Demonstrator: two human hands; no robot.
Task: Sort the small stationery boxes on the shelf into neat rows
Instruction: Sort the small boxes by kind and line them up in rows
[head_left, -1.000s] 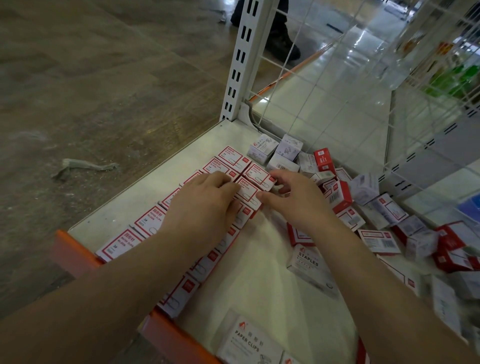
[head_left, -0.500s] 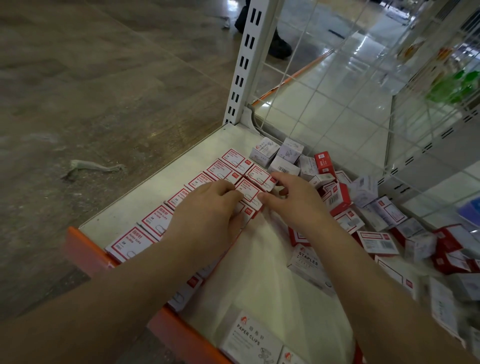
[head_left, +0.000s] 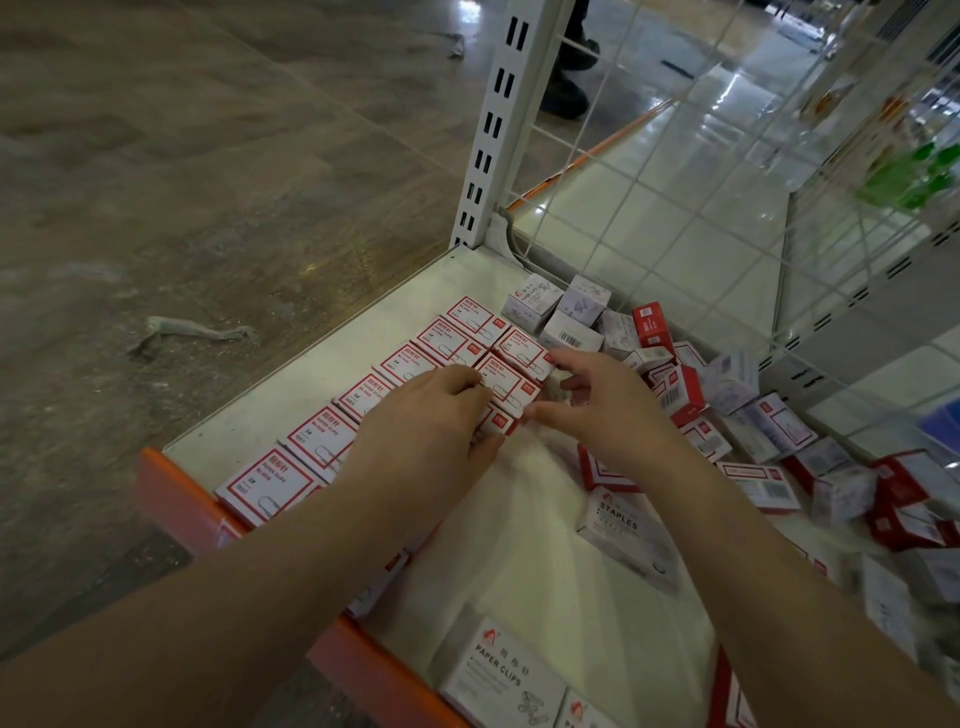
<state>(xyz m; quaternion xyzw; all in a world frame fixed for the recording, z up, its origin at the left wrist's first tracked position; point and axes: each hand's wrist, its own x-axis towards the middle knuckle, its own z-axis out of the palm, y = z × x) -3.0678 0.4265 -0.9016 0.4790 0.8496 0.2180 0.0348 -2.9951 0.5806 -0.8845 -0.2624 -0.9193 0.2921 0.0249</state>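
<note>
Small white boxes with red borders lie flat in two rows (head_left: 322, 439) along the left side of the white shelf (head_left: 322, 364). My left hand (head_left: 431, 441) rests palm down on the second row, fingers on the boxes. My right hand (head_left: 597, 405) touches the right edge of a red-bordered paper clip box (head_left: 506, 382) in that row with thumb and fingertips; neither hand lifts a box. A jumbled heap of red and white boxes (head_left: 727, 410) lies to the right, against the wire mesh.
A staples box (head_left: 623, 525) lies loose under my right forearm, and paper clip boxes (head_left: 498, 675) sit at the near edge. The shelf has an orange front lip (head_left: 176, 493), a white slotted post (head_left: 498, 130) at the back corner and a wire grid behind. A person's shoe (head_left: 566, 93) stands beyond.
Both hands stay on the second row, shifting only slightly; the right hand's fingers have spread along the box's edge. The camera view has drifted a little.
</note>
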